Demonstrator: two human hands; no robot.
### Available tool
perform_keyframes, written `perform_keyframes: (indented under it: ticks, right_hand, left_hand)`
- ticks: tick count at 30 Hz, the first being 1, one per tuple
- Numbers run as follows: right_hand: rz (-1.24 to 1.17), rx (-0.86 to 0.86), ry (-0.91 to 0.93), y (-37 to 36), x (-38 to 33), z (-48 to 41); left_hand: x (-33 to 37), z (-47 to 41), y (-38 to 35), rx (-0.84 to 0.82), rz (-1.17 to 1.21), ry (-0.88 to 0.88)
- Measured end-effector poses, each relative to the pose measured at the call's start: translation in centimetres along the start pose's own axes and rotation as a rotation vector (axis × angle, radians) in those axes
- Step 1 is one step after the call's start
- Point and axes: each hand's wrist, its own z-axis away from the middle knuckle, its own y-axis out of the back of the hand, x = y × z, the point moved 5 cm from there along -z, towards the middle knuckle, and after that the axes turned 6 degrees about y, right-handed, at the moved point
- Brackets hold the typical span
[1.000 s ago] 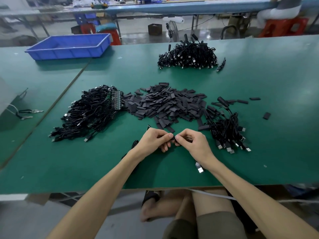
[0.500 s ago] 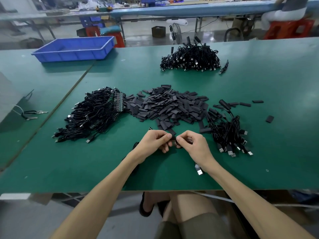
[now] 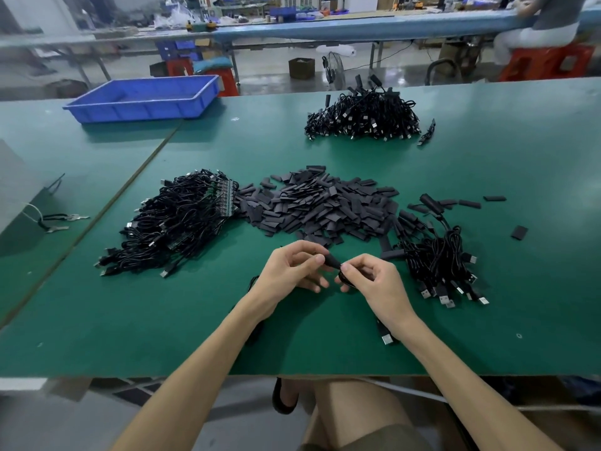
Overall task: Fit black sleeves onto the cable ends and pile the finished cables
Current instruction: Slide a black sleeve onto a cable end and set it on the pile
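My left hand (image 3: 289, 271) and my right hand (image 3: 374, 281) meet over the green table (image 3: 195, 320), near its front edge. Between their fingertips is a black sleeve (image 3: 332, 262) on a cable end; the left pinches the sleeve, the right pinches the cable by it. The cable's USB plug (image 3: 387, 338) sticks out under my right wrist. A heap of loose black sleeves (image 3: 318, 206) lies just beyond my hands. A pile of bare cables (image 3: 175, 222) is at the left. A smaller cable pile (image 3: 439, 262) lies right of my hands.
Another cable pile (image 3: 364, 118) sits at the far middle of the table. A blue tray (image 3: 146, 97) stands at the far left. A few stray sleeves (image 3: 518, 232) lie at the right. Keys on a cord (image 3: 52, 221) rest on the adjoining table. A seated person (image 3: 536, 30) is behind.
My hands have parted slightly, and the black sleeve now shows between the fingertips. The camera has shifted a little; the piles lie as before.
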Motion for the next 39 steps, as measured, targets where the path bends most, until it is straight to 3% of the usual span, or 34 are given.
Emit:
perform_keyframes:
  ticks: [17, 27, 39]
  right_hand:
    - [0.004, -0.081, 0.016, 0.1, 0.4, 0.3]
    - [0.027, -0.081, 0.011, 0.0, 0.1, 0.8]
    - [-0.028, -0.086, 0.017, -0.1, -0.1, 0.7]
  left_hand:
    - [-0.3, 0.4, 0.7, -0.009, 0.063, 0.065]
    - [-0.2, 0.6, 0.4, 0.063, 0.002, 0.075]
    - [0.1, 1.1, 0.4, 0.008, -0.052, 0.115]
